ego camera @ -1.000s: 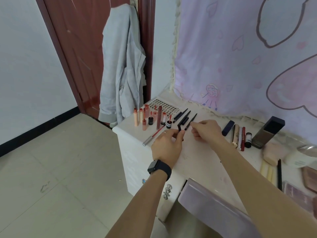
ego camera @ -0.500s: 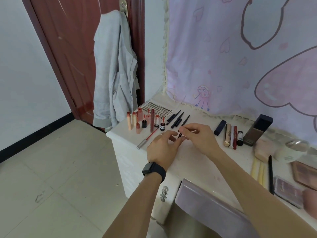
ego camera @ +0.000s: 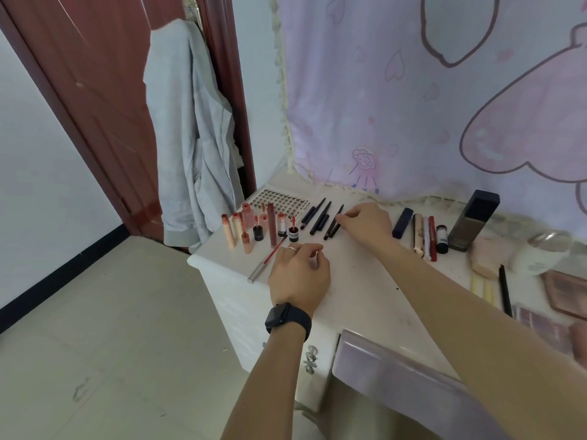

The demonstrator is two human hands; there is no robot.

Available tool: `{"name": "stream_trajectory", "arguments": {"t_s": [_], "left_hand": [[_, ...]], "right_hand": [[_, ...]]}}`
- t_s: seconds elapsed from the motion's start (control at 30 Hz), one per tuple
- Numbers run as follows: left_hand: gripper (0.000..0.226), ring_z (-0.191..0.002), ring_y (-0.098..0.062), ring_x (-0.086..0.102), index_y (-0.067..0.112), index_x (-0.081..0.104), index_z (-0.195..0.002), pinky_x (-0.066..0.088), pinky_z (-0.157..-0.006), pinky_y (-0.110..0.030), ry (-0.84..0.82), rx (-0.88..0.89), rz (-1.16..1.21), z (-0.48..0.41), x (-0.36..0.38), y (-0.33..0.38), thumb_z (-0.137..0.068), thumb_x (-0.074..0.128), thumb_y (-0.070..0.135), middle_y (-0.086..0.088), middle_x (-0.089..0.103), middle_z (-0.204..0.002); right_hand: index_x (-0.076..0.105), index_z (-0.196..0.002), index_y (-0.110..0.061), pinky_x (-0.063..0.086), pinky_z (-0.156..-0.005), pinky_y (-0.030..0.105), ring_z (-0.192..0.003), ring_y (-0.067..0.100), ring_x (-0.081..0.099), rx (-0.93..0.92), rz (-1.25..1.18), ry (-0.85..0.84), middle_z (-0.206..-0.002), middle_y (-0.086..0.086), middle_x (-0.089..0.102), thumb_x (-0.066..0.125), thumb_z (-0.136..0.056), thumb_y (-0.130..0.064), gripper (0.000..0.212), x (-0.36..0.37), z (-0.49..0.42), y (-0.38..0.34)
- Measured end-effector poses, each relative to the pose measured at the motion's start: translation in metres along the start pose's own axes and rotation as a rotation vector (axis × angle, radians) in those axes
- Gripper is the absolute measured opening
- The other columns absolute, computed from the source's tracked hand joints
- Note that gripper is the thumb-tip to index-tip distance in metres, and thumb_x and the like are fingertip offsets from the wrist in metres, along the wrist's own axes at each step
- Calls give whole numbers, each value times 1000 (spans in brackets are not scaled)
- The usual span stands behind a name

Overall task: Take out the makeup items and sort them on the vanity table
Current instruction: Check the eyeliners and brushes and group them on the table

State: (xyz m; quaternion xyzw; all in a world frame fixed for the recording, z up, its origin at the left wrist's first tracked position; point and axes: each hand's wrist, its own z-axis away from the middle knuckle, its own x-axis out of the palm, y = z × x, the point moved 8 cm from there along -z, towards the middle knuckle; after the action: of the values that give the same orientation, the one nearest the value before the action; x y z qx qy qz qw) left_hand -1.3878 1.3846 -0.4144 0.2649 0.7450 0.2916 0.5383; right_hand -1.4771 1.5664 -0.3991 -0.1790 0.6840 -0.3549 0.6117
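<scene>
Head view: right hand (ego camera: 365, 225) pinches a black pencil (ego camera: 329, 233) in the row on the vanity table (ego camera: 365, 281). Left hand (ego camera: 300, 274) rests just beside, loosely curled, holding nothing. Lash card (ego camera: 279, 200) lettering is unreadable.

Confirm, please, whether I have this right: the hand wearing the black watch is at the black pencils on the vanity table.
Not quite: the head view shows the black watch on the left hand; it is the right hand, bare-wristed, that is at the black pencils on the vanity table.
</scene>
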Motion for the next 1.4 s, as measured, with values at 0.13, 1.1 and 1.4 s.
{"name": "stream_trajectory", "arguments": {"t_s": [0.13,1.1,1.4], "left_hand": [[26,-113,-12,51,31,71,-113,53,-83,-35,-9,-5,0,1,0,-1,-94,54,29,10,65,-114],[26,-116,-12,48,33,71,-113,46,-89,-30,-43,86,-91,3,0,10,-92,55,32,13,63,-118],[25,-116,-9,42,44,73,-106,35,-97,-30,-159,192,-274,4,10,14,-88,55,45,22,59,-118]], "right_hand": [[78,-94,-15,37,-53,23,-77,17,62,9,8,4,-88,3,74,67,-94,-34,22,3,-1,2],[54,-128,-9,41,-83,37,-117,36,56,22,642,145,-127,14,59,47,-101,-41,43,-72,17,30],[58,-112,-6,37,-74,34,-104,37,61,29,440,139,-112,17,65,44,-103,-33,31,-75,21,30]]}}
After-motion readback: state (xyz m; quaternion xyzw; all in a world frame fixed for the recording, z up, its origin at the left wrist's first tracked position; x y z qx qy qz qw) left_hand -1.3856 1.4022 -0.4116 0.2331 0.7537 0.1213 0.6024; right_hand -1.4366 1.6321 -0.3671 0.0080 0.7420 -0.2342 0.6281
